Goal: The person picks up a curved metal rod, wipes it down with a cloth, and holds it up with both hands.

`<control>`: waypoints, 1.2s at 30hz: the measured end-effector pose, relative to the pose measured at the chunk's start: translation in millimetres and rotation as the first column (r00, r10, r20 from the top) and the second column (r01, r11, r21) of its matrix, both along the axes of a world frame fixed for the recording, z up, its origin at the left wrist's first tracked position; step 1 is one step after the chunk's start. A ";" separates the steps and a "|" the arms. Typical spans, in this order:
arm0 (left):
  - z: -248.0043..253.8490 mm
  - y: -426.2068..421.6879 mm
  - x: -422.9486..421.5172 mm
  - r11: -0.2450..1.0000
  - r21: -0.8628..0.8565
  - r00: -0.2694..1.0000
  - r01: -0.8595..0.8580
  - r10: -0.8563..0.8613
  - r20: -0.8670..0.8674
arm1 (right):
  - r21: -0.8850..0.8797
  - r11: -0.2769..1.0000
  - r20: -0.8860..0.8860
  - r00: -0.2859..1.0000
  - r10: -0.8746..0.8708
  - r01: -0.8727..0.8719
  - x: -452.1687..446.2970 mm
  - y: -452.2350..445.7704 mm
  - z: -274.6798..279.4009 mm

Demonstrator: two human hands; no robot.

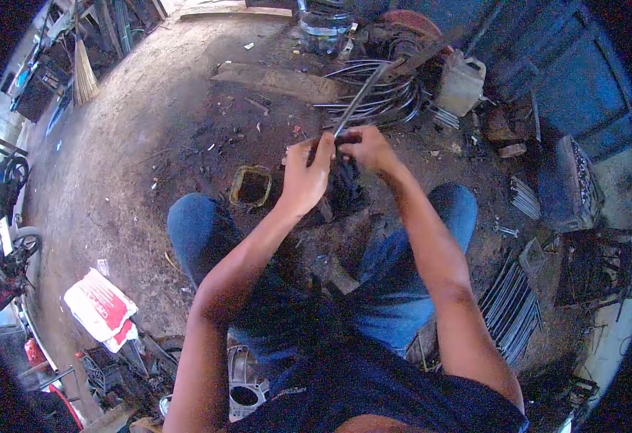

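A thin grey metal rod (361,101) slants up and away from between my two hands. My left hand (307,175) is closed around its near end, thumb and forefinger pressed together. Close beside it, my right hand (371,150) has its fingers curled in a pinch at the same end of the rod; the exact contact is partly hidden. Beneath the hands lies a dark, blackened mass (346,189), too dark to name. To the left of my left hand, a cut-open yellowish container (238,186) holds something dark.
Coiled and bent rods (402,108) lie ahead, by a dirty jerrycan (462,85). Bundled rods (512,307) and a wrench (506,230) are on the right. A red-and-white sack (99,304) lies left, with a broom (84,76) farther off. A wooden plank (280,81) rests ahead.
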State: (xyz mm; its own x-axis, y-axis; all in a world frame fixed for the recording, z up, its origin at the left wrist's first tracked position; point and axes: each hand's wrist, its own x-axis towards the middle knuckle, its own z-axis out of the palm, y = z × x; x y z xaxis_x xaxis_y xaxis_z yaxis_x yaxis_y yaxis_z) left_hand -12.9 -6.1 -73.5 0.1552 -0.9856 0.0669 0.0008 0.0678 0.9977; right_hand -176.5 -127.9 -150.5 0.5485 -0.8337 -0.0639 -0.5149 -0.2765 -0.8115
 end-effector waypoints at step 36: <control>3.6 13.8 -18.1 0.999 -0.053 0.960 -0.004 0.019 0.278 | -0.372 0.622 0.554 0.702 -0.447 0.689 -7.2 10.5 68.9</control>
